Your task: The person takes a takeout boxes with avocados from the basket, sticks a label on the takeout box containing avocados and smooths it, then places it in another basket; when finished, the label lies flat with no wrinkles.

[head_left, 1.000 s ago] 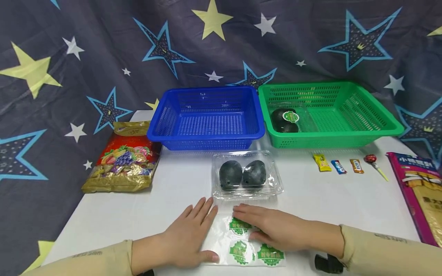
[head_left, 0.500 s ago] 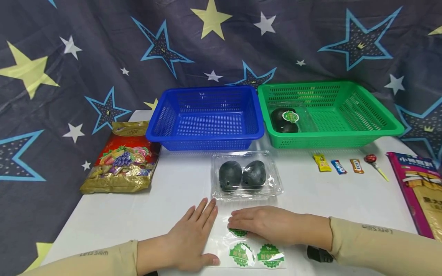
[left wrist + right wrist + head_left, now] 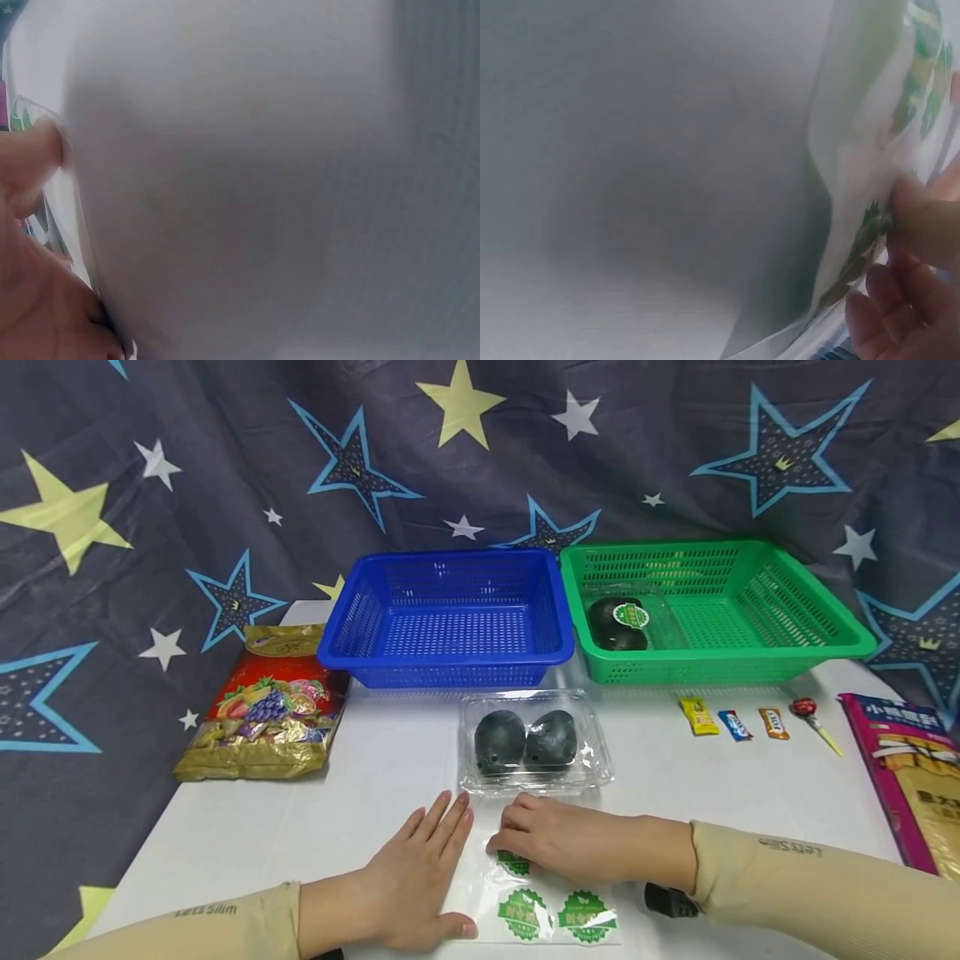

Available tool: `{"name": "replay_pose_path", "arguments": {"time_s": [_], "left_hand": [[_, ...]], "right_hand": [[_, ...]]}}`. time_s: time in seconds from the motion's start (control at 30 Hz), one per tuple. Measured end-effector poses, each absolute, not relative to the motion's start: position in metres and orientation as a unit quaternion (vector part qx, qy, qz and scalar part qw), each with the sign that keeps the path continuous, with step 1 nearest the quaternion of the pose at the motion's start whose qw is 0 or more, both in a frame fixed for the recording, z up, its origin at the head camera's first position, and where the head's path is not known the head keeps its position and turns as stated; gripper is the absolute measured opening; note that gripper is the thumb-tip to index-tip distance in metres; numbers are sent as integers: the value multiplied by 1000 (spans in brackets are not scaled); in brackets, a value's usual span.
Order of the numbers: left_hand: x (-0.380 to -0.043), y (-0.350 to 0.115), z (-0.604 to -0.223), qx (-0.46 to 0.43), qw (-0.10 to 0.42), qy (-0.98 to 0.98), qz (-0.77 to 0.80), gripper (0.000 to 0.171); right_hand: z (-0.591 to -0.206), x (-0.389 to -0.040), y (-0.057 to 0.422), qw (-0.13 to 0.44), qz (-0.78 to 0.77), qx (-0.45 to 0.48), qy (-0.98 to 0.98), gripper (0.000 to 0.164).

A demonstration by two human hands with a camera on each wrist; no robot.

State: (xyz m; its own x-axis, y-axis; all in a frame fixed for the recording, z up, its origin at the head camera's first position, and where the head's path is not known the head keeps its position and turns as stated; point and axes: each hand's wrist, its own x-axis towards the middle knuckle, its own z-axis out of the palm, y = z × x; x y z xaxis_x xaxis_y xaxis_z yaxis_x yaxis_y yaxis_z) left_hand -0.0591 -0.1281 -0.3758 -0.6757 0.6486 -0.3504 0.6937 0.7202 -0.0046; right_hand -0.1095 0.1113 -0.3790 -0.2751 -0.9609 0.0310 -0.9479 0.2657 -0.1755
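Observation:
My left hand (image 3: pixel 416 881) lies flat with spread fingers on the left side of a sheet of green round stickers (image 3: pixel 555 935). Its thumb rests on the sheet's lower left part. My right hand (image 3: pixel 566 839) is over the upper part of the sheet, its fingers curled at the upper left sticker (image 3: pixel 513 862). Seen in the right wrist view, the right thumb (image 3: pixel 919 214) is against that sticker's edge, with bent fingers beside it; the exact contact is partly hidden. A clear plastic box (image 3: pixel 592 768) with two dark green avocado-like fruits (image 3: pixel 501 741) stands just beyond the hands.
A blue basket (image 3: pixel 450 672) and a green basket (image 3: pixel 712 667) stand at the back. Inside the green one sits a stickered clear box (image 3: pixel 663 618). Small candies (image 3: pixel 735 724) and a lollipop (image 3: pixel 805 707) lie right. Snack bags (image 3: pixel 262 710) flank the table.
My right hand has shifted left over the sheet, and its fingers have gone from fairly straight to curled at the upper left sticker. The left hand has stayed nearly in place.

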Motion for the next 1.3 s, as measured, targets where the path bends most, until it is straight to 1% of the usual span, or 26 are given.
{"name": "replay_pose_path", "arguments": {"time_s": [0.3, 0.63, 0.7, 0.83, 0.9, 0.97, 1.07, 1.13, 1.2, 1.3], "left_hand": [[-57, -128, -377, 367, 160, 913, -73, 105], [-56, -127, -376, 372, 157, 913, -64, 104], [-56, -126, -375, 370, 158, 913, -65, 104], [-56, -126, -374, 369, 159, 913, -68, 105], [-56, -126, -375, 369, 161, 913, -66, 105], [-56, -126, -375, 369, 160, 913, -64, 105], [-57, -125, -376, 368, 160, 914, -61, 105], [-58, -126, -375, 365, 161, 915, -57, 105], [-58, -126, -375, 359, 169, 917, -45, 106], [-59, -127, -374, 351, 175, 920, -15, 106]], "right_hand": [[-381, -109, 112, 3, -73, -616, 784, 28], [-377, -107, 110, -93, -68, -657, 745, 6], [-376, -106, 111, -93, -75, -658, 743, 5], [-371, -105, 115, -74, -96, -651, 749, 4], [-365, -103, 117, -77, -101, -653, 746, 5], [-355, -102, 120, -76, -122, -655, 742, 8], [-332, -106, 123, -65, -183, -647, 737, 21], [-315, -118, 127, -49, -239, -617, 748, 25], [-300, -136, 131, -42, -279, -563, 777, 29], [-290, -169, 137, -5, -310, -464, 830, 25]]}}
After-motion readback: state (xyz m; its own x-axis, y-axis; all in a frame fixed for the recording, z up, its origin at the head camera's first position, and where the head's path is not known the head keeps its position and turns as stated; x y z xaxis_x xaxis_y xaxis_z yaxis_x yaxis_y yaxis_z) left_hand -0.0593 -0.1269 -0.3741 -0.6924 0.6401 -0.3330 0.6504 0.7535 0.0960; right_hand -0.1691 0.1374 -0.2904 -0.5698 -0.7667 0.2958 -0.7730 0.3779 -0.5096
